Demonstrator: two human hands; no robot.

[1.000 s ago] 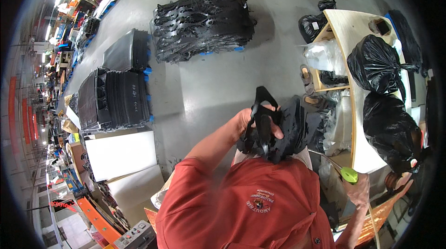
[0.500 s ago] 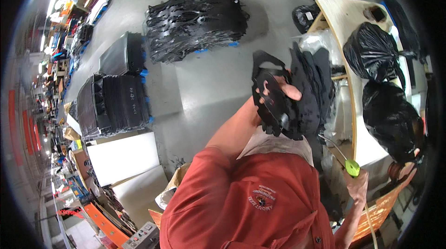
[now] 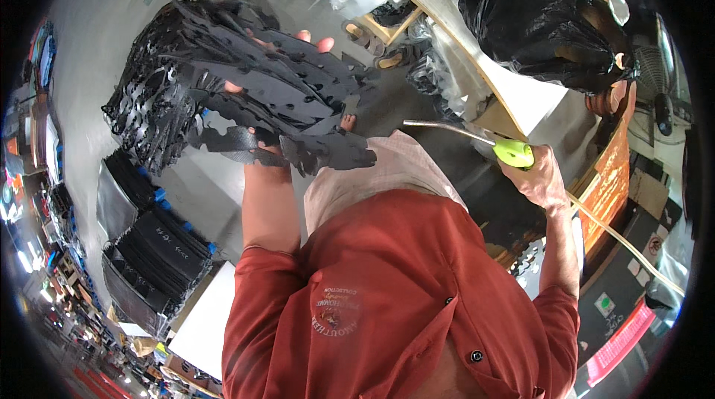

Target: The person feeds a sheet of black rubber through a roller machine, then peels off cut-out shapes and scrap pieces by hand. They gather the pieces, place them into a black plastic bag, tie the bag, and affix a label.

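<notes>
My left hand (image 3: 269, 149) is closed round a loose bundle of thin black cut-out sheets (image 3: 261, 94) with ragged, notched edges. The sheets cover most of the palm, and only some fingertips show between and beyond them. To the right, my right hand (image 3: 538, 179) is wrapped round a green air blow gun (image 3: 514, 153) with a long bent metal nozzle (image 3: 443, 126). That nozzle points left towards the bundle, with a gap between them. A pale hose (image 3: 627, 244) runs from the gun towards the lower right.
Behind the bundle, a big heap of black cut sheets (image 3: 145, 97) lies on the floor. Neat black stacks (image 3: 160, 246) stand at the left. A wooden-edged white table (image 3: 514, 105) on the right bears black plastic bags (image 3: 532, 30). A fan (image 3: 655, 75) stands farther right.
The view has swung round, so the table and heap sit elsewhere in it. My left hand now holds a fanned-out bundle farther left. The blow gun has come up, its nozzle turned towards the sheets.
</notes>
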